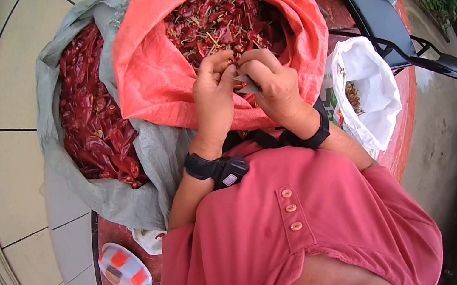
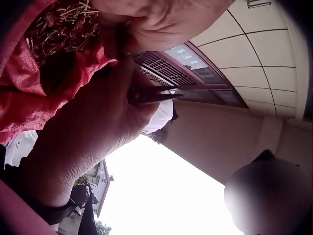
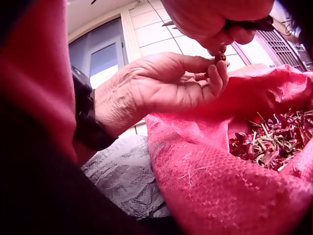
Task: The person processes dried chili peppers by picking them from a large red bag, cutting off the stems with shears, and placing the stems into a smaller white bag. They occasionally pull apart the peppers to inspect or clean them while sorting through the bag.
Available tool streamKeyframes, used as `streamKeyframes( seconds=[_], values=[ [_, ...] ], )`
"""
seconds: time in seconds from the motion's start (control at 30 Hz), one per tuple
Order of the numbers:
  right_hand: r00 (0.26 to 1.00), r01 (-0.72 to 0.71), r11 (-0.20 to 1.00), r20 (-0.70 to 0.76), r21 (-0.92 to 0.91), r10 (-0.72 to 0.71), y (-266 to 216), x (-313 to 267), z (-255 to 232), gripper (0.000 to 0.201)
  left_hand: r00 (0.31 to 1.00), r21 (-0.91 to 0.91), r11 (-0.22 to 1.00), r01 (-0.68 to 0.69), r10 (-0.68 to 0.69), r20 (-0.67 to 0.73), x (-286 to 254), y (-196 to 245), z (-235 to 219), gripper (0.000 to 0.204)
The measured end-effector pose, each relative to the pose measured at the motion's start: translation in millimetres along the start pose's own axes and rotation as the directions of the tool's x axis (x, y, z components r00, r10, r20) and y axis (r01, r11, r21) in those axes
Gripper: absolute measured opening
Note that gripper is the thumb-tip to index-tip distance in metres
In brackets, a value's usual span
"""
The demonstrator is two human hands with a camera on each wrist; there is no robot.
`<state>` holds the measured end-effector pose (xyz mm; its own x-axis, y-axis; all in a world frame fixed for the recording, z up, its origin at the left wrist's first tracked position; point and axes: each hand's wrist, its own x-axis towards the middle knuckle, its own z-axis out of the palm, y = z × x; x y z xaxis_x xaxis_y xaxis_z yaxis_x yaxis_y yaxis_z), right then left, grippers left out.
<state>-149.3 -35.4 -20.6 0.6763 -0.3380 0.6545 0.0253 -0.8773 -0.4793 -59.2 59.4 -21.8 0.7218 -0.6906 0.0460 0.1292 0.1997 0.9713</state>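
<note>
My left hand (image 1: 214, 99) and right hand (image 1: 272, 84) meet over the near rim of an open red woven sack (image 1: 146, 65). Between thumb and fingers, the left hand pinches a small dried red chili (image 3: 221, 57), mostly covered by the fingertips. The right hand grips a pair of scissors (image 1: 248, 83); their two pointed blades stick out from the fist in the left wrist view. Right at the chili are the right hand's fingertips. Inside the sack, below both hands, lie cut chili pieces (image 1: 220, 20) mixed with pale stems.
Left of the red sack stands a grey-green sack (image 1: 64, 152) full of whole dried red chilies (image 1: 89, 105). To the right are a white bag (image 1: 380, 93) with brownish bits inside and a black chair (image 1: 381, 23). A patterned basin (image 1: 124, 267) sits at lower left.
</note>
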Motion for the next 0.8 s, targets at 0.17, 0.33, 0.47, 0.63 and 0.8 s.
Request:
streamKeyframes(
  seconds=[0.17, 0.33, 0.47, 0.63, 0.8],
  values=[
    [0.983, -0.147, 0.893, -0.037, 0.426, 0.18, 9.5, 1.3, 7.2, 0.009, 0.994, 0.091, 0.996, 0.011, -0.02, 0.103, 0.9, -10.4, 1.4, 0.011],
    [0.749, -0.574, 0.228, 0.392, 0.786, 0.534, 4.9, 6.0, -12.4, 0.008, 0.967, 0.01, 0.992, 0.123, -0.122, 0.225, -0.7, -3.2, -6.5, 0.009],
    [0.677, -0.59, -0.224, 0.626, 0.776, 0.388, 20.3, -1.6, -10.6, 0.006, 0.924, -0.2, 0.952, 0.23, -0.149, 0.353, 0.7, -4.0, -16.6, 0.008],
    [0.64, -0.475, -0.665, 0.745, 0.577, 0.189, 29.6, -8.3, -1.1, 0.005, 0.886, -0.418, 0.841, 0.343, -0.142, 0.442, -0.4, -4.7, -19.9, 0.007],
    [0.674, -0.399, -0.706, 0.709, 0.585, 0.206, 24.3, -5.6, 2.5, 0.009, 0.87, -0.539, 0.745, 0.392, -0.11, 0.481, 3.1, -5.1, -19.0, 0.009]
  ],
)
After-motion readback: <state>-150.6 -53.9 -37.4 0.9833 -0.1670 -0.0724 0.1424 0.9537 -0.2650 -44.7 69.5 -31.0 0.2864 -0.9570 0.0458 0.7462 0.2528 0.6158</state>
